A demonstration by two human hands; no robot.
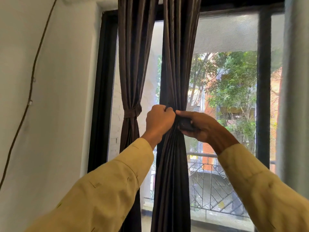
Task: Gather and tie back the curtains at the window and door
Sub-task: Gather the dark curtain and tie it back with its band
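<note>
sleeves (103,190): pale yellow woven cloth, creased and soft, reaching up from the bottom corners toward the window.
left hand (159,120): closed in a fist round the gathered waist of the curtain, seemingly with one end of the tie caught at the top of the knuckles.
right hand (200,126): thumb and fingers pinching the dark band flat against the right side of the bunch.
tie band (185,125): short dark strip, mostly hidden under fingers; knot or loop impossible to tell.
step in hand: probably cinching the band round the second panel.
doing it well: keep the left fist tight against slipping pleats; pull the band level, not slanting; draw both ends evenly; match the height of the neighbouring tie; let go only once snug.
risk: spilled outer folds from a slack grip; a downward slide of a loose band on such slick cloth.
middle curtain (172,173): dark brown with a faint sheen, hanging before the pane, pinched to an hourglass at the hands, long straight pleats fanning above and below.
left curtain (132,64): same cloth, just beside the frame's left edge, already bound.
left tieback (132,113): matching band wrapped at the waist.
window frame (263,97): dark, matte, straight bars.
insect mesh (225,34): fine grey weave across the opening.
railing (212,181): thin metal bars in a slanted pattern outside, trees beyond.
progress: one panel tied, second under way, door out of view.
</note>
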